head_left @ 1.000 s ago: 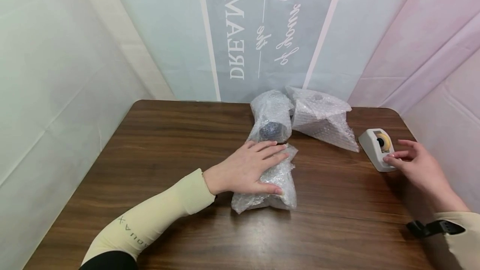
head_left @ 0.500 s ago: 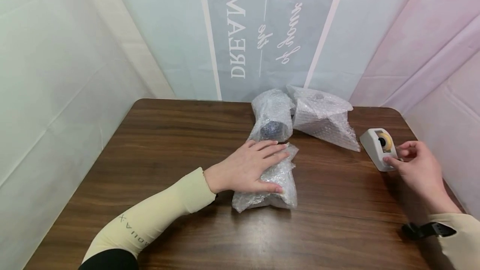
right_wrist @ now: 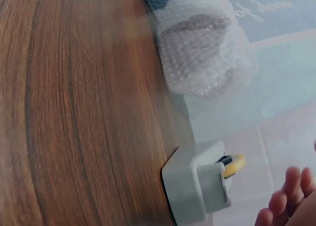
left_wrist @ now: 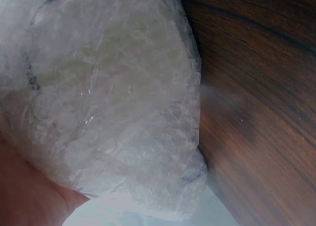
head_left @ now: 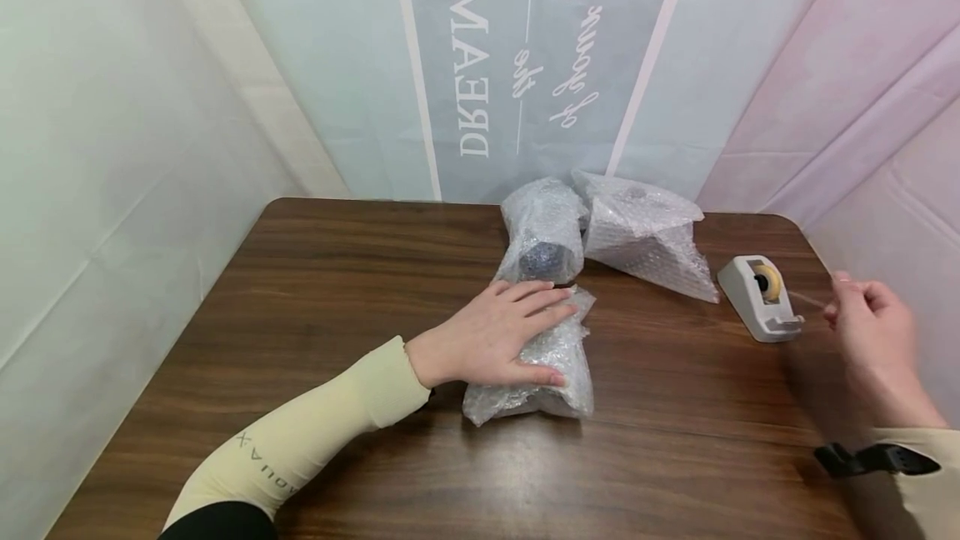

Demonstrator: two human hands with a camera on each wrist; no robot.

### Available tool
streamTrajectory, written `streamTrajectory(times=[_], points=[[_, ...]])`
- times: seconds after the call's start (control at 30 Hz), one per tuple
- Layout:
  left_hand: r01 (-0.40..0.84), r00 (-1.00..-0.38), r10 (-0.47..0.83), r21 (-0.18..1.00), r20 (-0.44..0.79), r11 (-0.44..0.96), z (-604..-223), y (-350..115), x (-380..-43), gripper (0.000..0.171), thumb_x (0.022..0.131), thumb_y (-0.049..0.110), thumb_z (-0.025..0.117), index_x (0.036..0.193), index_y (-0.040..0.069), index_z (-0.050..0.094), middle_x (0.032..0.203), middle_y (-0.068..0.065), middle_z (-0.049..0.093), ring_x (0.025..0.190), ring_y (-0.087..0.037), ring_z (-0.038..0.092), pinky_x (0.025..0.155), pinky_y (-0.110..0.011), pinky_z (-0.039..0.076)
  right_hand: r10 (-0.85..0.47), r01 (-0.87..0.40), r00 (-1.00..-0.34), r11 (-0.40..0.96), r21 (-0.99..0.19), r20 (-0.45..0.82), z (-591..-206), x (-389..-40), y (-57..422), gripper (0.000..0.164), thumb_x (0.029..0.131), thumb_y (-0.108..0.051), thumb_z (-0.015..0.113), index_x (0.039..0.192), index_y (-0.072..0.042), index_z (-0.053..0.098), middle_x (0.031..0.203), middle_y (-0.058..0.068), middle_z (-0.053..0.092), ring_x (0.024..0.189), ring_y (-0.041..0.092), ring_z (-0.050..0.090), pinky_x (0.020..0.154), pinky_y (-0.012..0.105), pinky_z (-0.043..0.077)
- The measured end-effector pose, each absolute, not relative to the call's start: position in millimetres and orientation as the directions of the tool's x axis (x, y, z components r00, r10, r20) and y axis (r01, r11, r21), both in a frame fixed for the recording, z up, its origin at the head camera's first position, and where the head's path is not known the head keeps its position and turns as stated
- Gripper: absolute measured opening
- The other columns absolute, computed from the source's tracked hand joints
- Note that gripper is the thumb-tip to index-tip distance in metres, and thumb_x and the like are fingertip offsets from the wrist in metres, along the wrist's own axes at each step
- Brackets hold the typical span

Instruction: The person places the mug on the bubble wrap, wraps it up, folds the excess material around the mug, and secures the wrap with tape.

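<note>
My left hand point(head_left: 498, 336) lies with spread fingers on a bubble-wrapped package point(head_left: 551, 357) in the middle of the table. The left wrist view shows this bubble wrap point(left_wrist: 113, 97) close up, with a pale shape dimly visible inside. To the right, my right hand point(head_left: 877, 332) pinches the end of a strip of clear tape point(head_left: 808, 299), which stretches from the roll in a white tape dispenser point(head_left: 757, 307). The hand is apart from the dispenser. In the right wrist view the dispenser point(right_wrist: 197, 186) stands left of the curled fingers point(right_wrist: 277, 204).
Two more bubble-wrapped packages stand at the back: one with a dark round thing inside point(head_left: 542, 232), and a wider one point(head_left: 645, 236) beside it. The brown wooden table point(head_left: 337, 273) ends at a hanging printed cloth point(head_left: 517, 65).
My right hand has moved from the dispenser's front edge to the right, drawing out a strip of tape. The left hand and the packages have stayed in place.
</note>
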State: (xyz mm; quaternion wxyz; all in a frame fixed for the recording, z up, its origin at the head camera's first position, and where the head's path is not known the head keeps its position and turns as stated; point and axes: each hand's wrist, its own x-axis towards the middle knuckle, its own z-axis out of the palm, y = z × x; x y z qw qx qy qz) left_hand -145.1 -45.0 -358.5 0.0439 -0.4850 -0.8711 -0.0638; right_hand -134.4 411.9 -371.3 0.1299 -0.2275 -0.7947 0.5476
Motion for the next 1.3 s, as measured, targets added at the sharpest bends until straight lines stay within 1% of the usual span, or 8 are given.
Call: streamTrajectory(times=[0.13, 0.2, 0.37, 0.5, 0.67, 0.8, 1.03, 1.3], points=[[0.850, -0.526, 0.839, 0.065, 0.137, 0.522, -357.9, -45.6, -145.2, 0.088, 0.089, 0.077, 0.045, 0.156, 0.021, 0.035, 0.160, 0.003, 0.033, 0.145, -0.019, 0.027, 0.104, -0.041, 0.034, 0.516, 0.246, -0.847, 0.174, -0.954, -0.124, -371.1, -130.0, 420.4, 0.044, 0.102, -0.037, 0.055, 0.064, -0.013, 0.057, 0.054, -0.008, 0.052, 0.052, 0.005, 0.046, 0.047, 0.023, 0.031], [0.851, -0.526, 0.840, 0.065, 0.137, 0.522, -357.5, -45.6, -145.1, 0.088, 0.089, 0.077, 0.045, 0.156, 0.021, 0.035, 0.160, 0.003, 0.032, 0.145, -0.018, 0.027, 0.104, -0.041, 0.034, 0.500, 0.283, -0.854, 0.213, -0.935, -0.144, -373.0, -126.3, 424.8, 0.044, 0.101, -0.038, 0.055, 0.064, -0.015, 0.058, 0.053, -0.007, 0.052, 0.052, 0.006, 0.047, 0.047, 0.024, 0.032], [0.851, -0.524, 0.840, 0.066, 0.142, 0.520, -357.4, -45.3, -145.1, 0.087, 0.089, 0.076, 0.047, 0.155, 0.021, 0.036, 0.159, 0.003, 0.033, 0.144, -0.018, 0.028, 0.103, -0.040, 0.034, 0.384, 0.345, -0.912, 0.523, -0.780, -0.146, -382.8, -118.2, 435.7, 0.042, 0.101, -0.045, 0.052, 0.067, -0.022, 0.062, 0.056, -0.006, 0.051, 0.063, 0.008, 0.042, 0.057, 0.028, 0.031], [0.851, -0.524, 0.839, 0.066, 0.146, 0.520, -357.7, -45.2, -145.0, 0.087, 0.089, 0.077, 0.047, 0.155, 0.021, 0.037, 0.159, 0.003, 0.035, 0.144, -0.018, 0.028, 0.103, -0.041, 0.035, 0.226, 0.296, -0.955, 0.679, -0.672, -0.193, -390.1, -118.1, 444.7, 0.039, 0.102, -0.046, 0.051, 0.078, -0.020, 0.067, 0.063, -0.005, 0.051, 0.068, 0.008, 0.042, 0.061, 0.029, 0.030], [0.847, -0.531, 0.836, 0.065, 0.141, 0.527, -358.2, -45.4, -145.1, 0.087, 0.089, 0.077, 0.046, 0.155, 0.022, 0.036, 0.159, 0.003, 0.035, 0.144, -0.018, 0.028, 0.103, -0.040, 0.034, 0.074, 0.258, -0.954, 0.695, -0.671, -0.290, -398.8, -121.4, 452.2, 0.034, 0.103, -0.042, 0.053, 0.086, -0.016, 0.067, 0.068, -0.007, 0.053, 0.068, 0.007, 0.046, 0.062, 0.025, 0.033], [0.848, -0.529, 0.836, 0.067, 0.143, 0.525, -359.0, -45.1, -145.5, 0.087, 0.089, 0.077, 0.046, 0.155, 0.021, 0.036, 0.158, 0.003, 0.035, 0.144, -0.018, 0.028, 0.103, -0.040, 0.034, 0.017, 0.226, -0.957, 0.674, -0.704, -0.290, -404.2, -122.8, 456.0, 0.030, 0.104, -0.032, 0.053, 0.087, -0.011, 0.066, 0.069, -0.007, 0.054, 0.066, 0.006, 0.048, 0.060, 0.025, 0.036], [0.849, -0.529, 0.836, 0.067, 0.145, 0.525, -358.7, -44.5, -145.4, 0.088, 0.088, 0.077, 0.047, 0.155, 0.021, 0.036, 0.159, 0.003, 0.035, 0.144, -0.018, 0.029, 0.104, -0.041, 0.034, -0.022, 0.136, -0.972, 0.757, -0.639, -0.233, -409.6, -126.2, 453.1, 0.035, 0.106, -0.027, 0.050, 0.088, 0.002, 0.059, 0.068, -0.004, 0.051, 0.060, 0.010, 0.044, 0.055, 0.030, 0.034], [0.847, -0.531, 0.835, 0.077, 0.144, 0.526, -359.2, -43.5, -145.9, 0.087, 0.089, 0.077, 0.046, 0.155, 0.021, 0.036, 0.158, 0.003, 0.035, 0.144, -0.018, 0.028, 0.104, -0.041, 0.034, -0.033, 0.128, -0.965, 0.805, -0.579, -0.259, -409.9, -130.8, 448.9, 0.036, 0.107, -0.026, 0.047, 0.091, 0.004, 0.058, 0.071, -0.002, 0.052, 0.061, 0.011, 0.043, 0.055, 0.030, 0.035]])
